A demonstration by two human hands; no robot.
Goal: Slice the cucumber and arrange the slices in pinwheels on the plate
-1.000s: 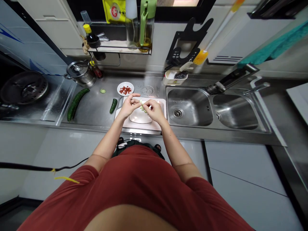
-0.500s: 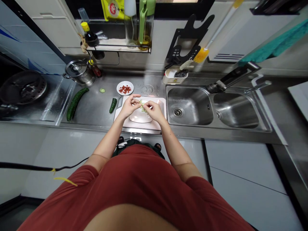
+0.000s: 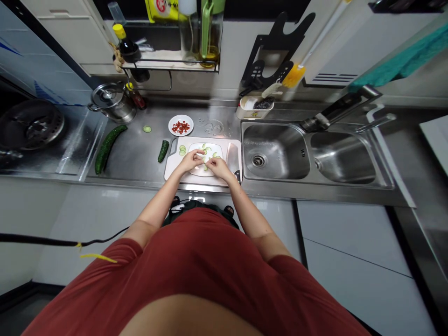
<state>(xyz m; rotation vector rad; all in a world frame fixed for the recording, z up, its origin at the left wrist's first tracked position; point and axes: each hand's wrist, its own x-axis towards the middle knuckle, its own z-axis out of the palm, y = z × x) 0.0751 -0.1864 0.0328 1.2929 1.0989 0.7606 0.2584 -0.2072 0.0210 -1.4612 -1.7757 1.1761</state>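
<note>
- Basically steel counter wide across, double sink at right, stove area far left.
- White cutting board at near edge of counter, just left of sink; white plate set on it.
- Whole cucumber lying on counter well left of board; short cucumber stub just beside board's left edge; single loose slice farther back.
- Lidded steel pot far left by the wall; small dish of red bits just beyond board.
- Knife flat on board's right side, blade up, apart from both hands.
- Left hand and right hand low over plate's near half, fingertips nearly meeting; each seems to pinch or press a slice, exact grip too small to tell.
- Cucumber slices spread on plate's far half; two more slices on board just left of plate.
- Changed versus a second ago: hands were raised together above plate, working a pale green piece between fingertips and hiding the plate; now dropped to plate level, plate's far half and slices showing.
- Likely meaning: slices being peeled apart and laid out on plate one at a time; arrangement looks partly done, with two slices not yet on plate.
</note>
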